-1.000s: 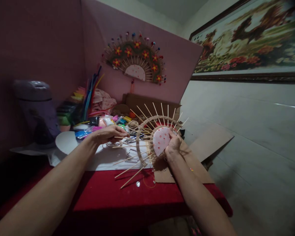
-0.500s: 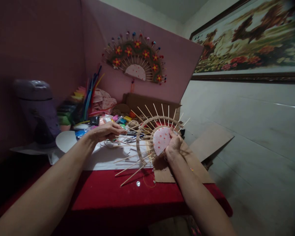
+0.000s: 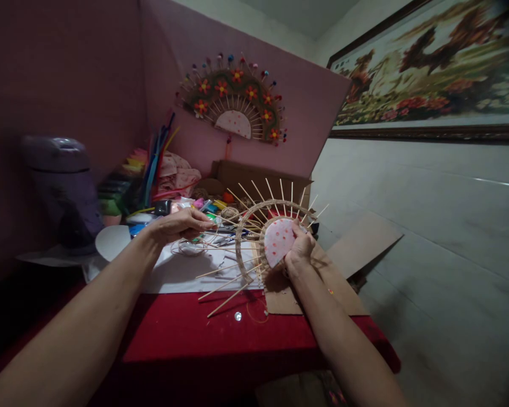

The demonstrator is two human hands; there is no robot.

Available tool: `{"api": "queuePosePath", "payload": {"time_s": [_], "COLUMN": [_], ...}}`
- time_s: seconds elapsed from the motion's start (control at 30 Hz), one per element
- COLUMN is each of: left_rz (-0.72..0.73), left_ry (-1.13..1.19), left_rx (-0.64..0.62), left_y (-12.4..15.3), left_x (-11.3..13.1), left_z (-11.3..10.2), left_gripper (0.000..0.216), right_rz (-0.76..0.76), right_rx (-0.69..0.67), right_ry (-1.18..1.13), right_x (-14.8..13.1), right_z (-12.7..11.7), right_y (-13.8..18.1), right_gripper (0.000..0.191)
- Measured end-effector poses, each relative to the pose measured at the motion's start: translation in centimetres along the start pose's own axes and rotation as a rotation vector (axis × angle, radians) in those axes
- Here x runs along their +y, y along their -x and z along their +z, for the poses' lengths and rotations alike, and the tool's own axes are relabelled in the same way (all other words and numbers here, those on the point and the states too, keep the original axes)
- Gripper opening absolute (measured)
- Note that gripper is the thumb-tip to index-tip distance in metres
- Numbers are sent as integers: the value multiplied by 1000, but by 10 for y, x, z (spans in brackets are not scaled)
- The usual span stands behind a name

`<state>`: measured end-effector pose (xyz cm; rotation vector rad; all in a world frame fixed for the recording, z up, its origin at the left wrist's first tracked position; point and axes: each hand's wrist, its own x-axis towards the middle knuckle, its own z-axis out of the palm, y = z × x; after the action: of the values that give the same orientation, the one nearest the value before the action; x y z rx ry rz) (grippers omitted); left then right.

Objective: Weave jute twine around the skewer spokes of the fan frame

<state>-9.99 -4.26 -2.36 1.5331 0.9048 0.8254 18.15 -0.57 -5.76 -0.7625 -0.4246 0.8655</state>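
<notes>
My right hand (image 3: 300, 246) grips a half-round fan frame (image 3: 245, 229), thumb on the front of its white, orange-dotted centre (image 3: 279, 240). Thin wooden sticks spread out from that centre. A band of brown twine is woven across them in an arc, and the stick ends stay bare. To the left, my left hand (image 3: 190, 222) is pinched closed beside the outer stick tips. It appears to hold a thin strand of twine, though the strand is hard to see at the fingertips. Loose loops of twine (image 3: 186, 246) show just below that hand.
A cardboard sheet (image 3: 343, 294) lies under the frame on the red tablecloth (image 3: 220, 339), beside white paper (image 3: 165, 277). Scissors, clay packets and pipe cleaners (image 3: 155, 164) crowd the back. A purple container (image 3: 63, 192) stands left. A finished flowered fan (image 3: 237, 93) hangs behind.
Almost nothing differs. My left hand has shifted very slightly up and left, and the fan frame stays nearly in place in my right hand.
</notes>
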Motion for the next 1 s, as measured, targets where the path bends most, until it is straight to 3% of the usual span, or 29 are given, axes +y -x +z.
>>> {"api": "queuePosePath", "payload": {"time_s": [0.7, 1.0], "left_rz": [-58, -47], "left_ry": [-65, -67], "left_rx": [-58, -62], "left_y": [-4, -8], "left_x": [-1, -7], "left_z": [5, 1], "left_gripper": [35, 35], "right_rz": [31, 73], "right_rx": [-10, 3], "right_ry": [52, 41], "right_x": [6, 2], "right_z": [-4, 0], "right_y": [-8, -5], "right_gripper": [33, 27]}}
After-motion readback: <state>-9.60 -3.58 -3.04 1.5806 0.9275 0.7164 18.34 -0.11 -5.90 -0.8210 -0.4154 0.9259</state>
